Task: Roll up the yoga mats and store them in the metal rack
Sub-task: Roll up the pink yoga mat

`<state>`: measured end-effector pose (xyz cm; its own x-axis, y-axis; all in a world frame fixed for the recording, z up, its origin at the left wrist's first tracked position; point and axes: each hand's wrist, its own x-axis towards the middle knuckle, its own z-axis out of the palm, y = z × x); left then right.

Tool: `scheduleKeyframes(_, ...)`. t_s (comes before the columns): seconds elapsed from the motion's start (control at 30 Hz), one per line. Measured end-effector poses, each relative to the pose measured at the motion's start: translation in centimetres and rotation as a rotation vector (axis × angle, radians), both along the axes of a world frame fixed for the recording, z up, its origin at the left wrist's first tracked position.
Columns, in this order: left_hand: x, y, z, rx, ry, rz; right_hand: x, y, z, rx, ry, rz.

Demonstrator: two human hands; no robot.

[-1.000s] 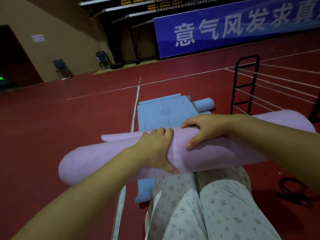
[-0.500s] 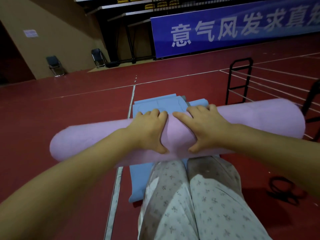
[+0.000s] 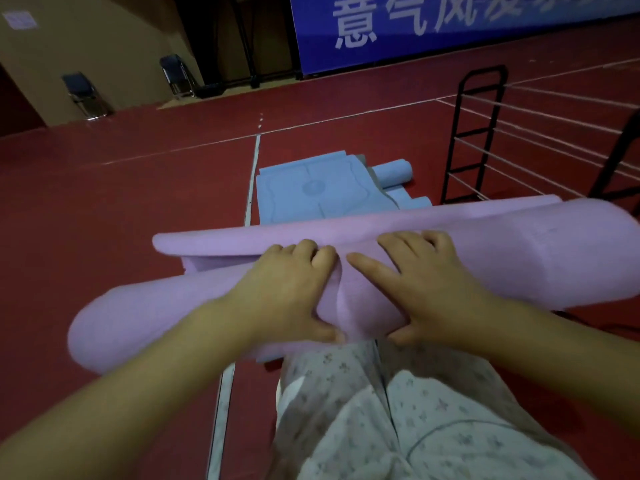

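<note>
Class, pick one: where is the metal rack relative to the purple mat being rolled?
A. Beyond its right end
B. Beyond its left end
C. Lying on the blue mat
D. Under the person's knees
A: the black metal rack stands on the floor behind the purple mat, at its right end.

The purple mat (image 3: 485,265) now shows a loose flap lifted along its far edge, where half a second ago it was a closed roll.
</note>
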<state>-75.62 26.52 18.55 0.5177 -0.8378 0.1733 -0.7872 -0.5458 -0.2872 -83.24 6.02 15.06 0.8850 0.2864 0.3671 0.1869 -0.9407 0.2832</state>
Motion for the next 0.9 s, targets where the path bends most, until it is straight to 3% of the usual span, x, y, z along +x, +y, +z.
scheduleKeyframes(0.2, 4.2, -3.7, 5.0, -0.006, 0.716, 0.325, 0.4, 0.0, 0.7, 0.019, 0.038, -0.024)
scheduleKeyframes(0.33, 6.7, -5.6, 4.4, 0.049, 0.921, 0.350, -0.1, -0.1, 0.0, 0.041, 0.041, -0.034)
scheduleKeyframes(0.4, 7.9, -6.0, 4.2, 0.061, 0.843, 0.345, -0.2, -0.1, 0.0, 0.045, 0.033, -0.023)
scheduleKeyframes(0.47, 9.1, -6.0, 3.9, 0.116, 0.635, 0.312, -0.2, -0.1, 0.0, 0.047, 0.027, -0.019)
scheduleKeyframes(0.63, 10.2, -6.6, 3.4, 0.439, 0.357, 0.096, -0.4, -0.1, -0.5, 0.053, 0.006, -0.009)
scheduleKeyframes(0.73, 11.0, -7.1, 4.0, 0.414, 0.189, -0.020, -0.2, -0.2, -0.4, 0.043, -0.003, -0.005)
scheduleKeyframes(0.9, 11.7, -7.1, 3.8, 0.591, -0.015, 0.040, 0.7, -0.7, 0.5, 0.044, 0.003, 0.026)
